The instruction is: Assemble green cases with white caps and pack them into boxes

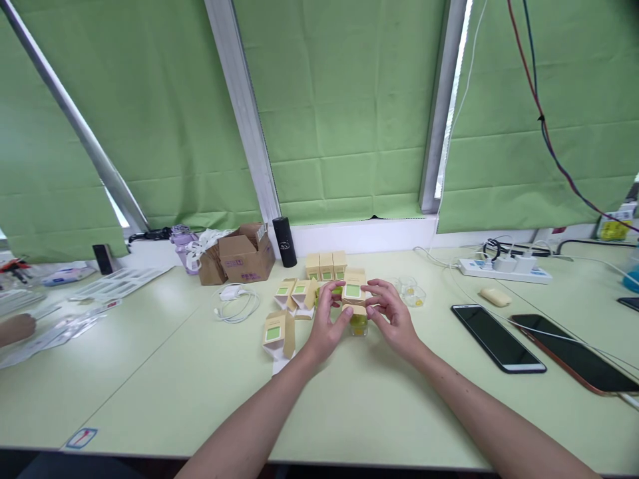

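My left hand [327,324] and my right hand [393,318] close in from both sides on a small kraft-paper box [354,289] with a green label or window. Fingers of both hands touch its sides. Just below the box's lower flap stands a small clear jar [358,324] with yellow-green contents; the flap hides its top. Left of my hands are open kraft boxes with flaps out, one nearer box [278,334] and a pair of boxes [295,296]. Behind stands a row of closed boxes [326,265]. Clear round containers [412,293] lie beyond my right hand.
On the right lie a phone [498,338], a second phone [574,352], an earbud case [495,297] and a power strip [505,270] with cables. At the back left are a cardboard box [246,254], black cylinder [284,242] and white charger [232,291]. Another person's hand [17,328] shows far left.
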`<state>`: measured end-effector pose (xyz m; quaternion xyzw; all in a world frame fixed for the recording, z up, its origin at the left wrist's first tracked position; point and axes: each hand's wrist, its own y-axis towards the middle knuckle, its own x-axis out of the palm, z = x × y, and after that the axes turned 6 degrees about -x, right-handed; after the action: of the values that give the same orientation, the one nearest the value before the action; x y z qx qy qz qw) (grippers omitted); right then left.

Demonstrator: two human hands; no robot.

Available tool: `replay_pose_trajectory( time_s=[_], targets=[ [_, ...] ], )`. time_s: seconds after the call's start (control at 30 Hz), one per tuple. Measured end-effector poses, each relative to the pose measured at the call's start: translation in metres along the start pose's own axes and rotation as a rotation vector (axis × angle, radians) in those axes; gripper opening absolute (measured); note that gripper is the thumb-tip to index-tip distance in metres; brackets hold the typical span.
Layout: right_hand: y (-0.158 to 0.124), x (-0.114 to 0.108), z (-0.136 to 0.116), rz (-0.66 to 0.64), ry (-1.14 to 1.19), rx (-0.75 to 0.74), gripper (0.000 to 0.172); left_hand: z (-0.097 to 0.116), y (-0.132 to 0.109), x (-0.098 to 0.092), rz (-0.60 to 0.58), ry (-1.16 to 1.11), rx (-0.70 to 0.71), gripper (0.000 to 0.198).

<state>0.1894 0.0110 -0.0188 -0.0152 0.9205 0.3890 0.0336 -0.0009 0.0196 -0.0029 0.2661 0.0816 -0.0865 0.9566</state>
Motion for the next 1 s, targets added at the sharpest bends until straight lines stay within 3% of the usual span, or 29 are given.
replay_pose_trajectory(
  time_s=[1.0],
  targets=[
    [-0.0014,0.0,-0.002,-0.039,-0.001,-0.034,0.035,-0.0015,0.001,0.0013,0.053,0.024,0.013,0.041]
  ],
)
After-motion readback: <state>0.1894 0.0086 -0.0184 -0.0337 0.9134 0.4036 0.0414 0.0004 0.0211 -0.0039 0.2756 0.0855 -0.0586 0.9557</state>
